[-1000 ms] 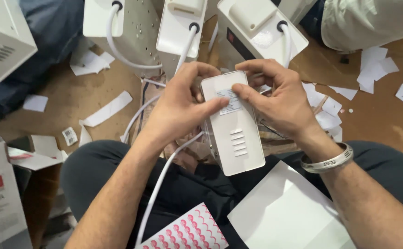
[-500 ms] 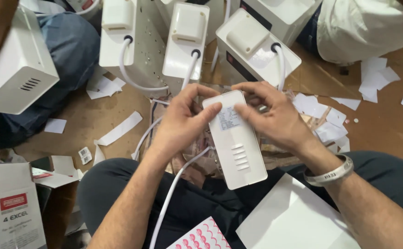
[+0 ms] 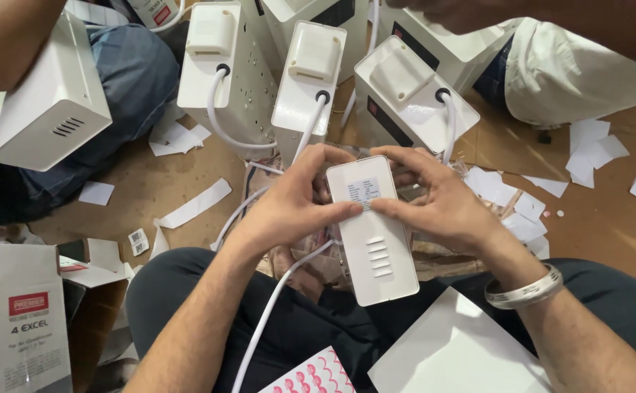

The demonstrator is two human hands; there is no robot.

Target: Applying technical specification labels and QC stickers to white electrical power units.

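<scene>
A white box-shaped electrical unit (image 3: 372, 247) with vent slots rests on my lap, its long side pointing away from me. A small printed label (image 3: 364, 191) sits near its far end. My left hand (image 3: 289, 204) grips the unit's left edge, thumb pressed just below the label. From the other side my right hand (image 3: 441, 200) holds the right edge, its thumb meeting the label's lower corner. A white cable (image 3: 274, 298) runs from under the unit down across my left leg. A metal bangle (image 3: 525, 291) circles my right wrist.
Three similar white units (image 3: 310, 80) with cables stand ahead on the brown floor. Another person at the left holds a white unit (image 3: 41, 102); a second person's sleeve (image 3: 580, 65) is at top right. Paper scraps (image 3: 187, 207) litter the floor. A cardboard box (image 3: 23, 320), a sticker sheet (image 3: 314, 375) and white sheet (image 3: 456, 349) lie near me.
Both thumbs have slid down over the label and now press at its lower edge. The view has shifted, so the unit sits lower and more of the standing units shows.
</scene>
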